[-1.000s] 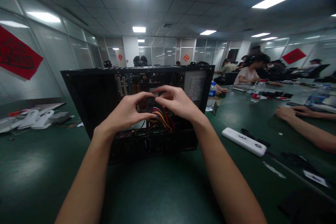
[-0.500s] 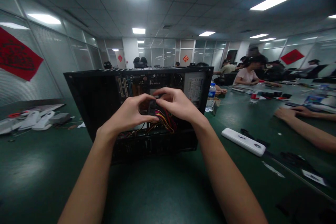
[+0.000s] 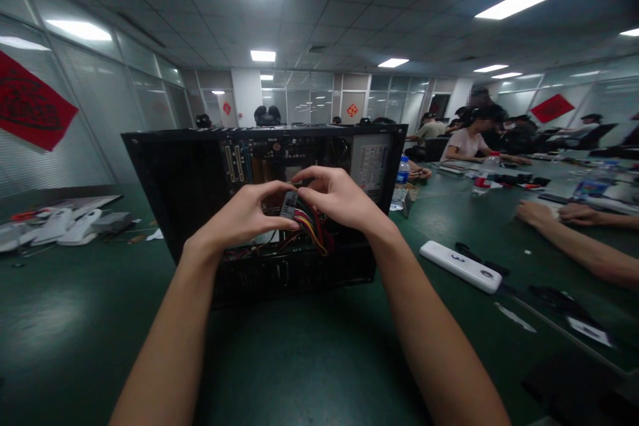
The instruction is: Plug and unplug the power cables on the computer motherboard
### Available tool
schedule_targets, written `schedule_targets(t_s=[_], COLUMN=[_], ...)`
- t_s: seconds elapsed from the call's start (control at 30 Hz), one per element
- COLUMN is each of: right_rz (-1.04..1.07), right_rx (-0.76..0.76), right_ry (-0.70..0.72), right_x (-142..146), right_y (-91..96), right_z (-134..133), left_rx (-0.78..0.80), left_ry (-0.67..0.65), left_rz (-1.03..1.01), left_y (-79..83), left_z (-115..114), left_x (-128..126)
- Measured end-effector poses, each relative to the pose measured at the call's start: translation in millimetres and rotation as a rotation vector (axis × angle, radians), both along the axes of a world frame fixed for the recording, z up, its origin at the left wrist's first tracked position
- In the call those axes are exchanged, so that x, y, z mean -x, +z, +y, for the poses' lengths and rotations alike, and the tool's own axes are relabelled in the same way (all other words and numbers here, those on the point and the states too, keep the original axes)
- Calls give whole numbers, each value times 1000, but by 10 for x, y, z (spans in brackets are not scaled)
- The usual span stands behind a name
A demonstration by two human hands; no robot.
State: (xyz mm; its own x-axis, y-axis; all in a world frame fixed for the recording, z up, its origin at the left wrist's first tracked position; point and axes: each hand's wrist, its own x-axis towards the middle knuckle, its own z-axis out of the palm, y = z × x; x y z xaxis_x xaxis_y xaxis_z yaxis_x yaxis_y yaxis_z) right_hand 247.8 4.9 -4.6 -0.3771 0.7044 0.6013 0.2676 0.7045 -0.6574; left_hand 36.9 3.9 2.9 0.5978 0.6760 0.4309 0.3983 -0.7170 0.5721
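The black connector [image 3: 288, 205] is at the open side of the computer case [image 3: 184, 180], coloured wires [image 3: 317, 231] drooping from it; my left hand [image 3: 243, 212] pinches it between thumb and forefinger, my right hand [image 3: 342, 198] curls narrowly by its upper end, whether gripping I cannot tell; the green table [image 3: 289, 359] lies beneath

The black rectangular plastic connector [image 3: 288, 205] between the bare left hand's [image 3: 242, 213] thumb and fingers has tilted, showing a greyer, ridged face (it looked darker a second ago). Its bundle of thin red, yellow and black wires [image 3: 315, 229] now starts slightly lower.
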Motion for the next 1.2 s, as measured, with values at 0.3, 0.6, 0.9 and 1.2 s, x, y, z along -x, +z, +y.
schedule_targets(t_s=[0.3,0.6,0.9,1.2], right_rz=[-54,-65,-166,-347], right_rx=[-7,-107,-335,-975], right_ry=[-29,107,70,-219], right_x=[31,5,36,184], right_y=[12,-7,48,-284], right_z=[-17,2,-161,127], left_rx=[131,160,3,34], left_ry=[-59,-114,-71,-51], left_rz=[-86,-164,-131,-50], left_y=[-121,-161,77,-25], left_z=[170,228,-37,154], left_x=[72,116,205,300])
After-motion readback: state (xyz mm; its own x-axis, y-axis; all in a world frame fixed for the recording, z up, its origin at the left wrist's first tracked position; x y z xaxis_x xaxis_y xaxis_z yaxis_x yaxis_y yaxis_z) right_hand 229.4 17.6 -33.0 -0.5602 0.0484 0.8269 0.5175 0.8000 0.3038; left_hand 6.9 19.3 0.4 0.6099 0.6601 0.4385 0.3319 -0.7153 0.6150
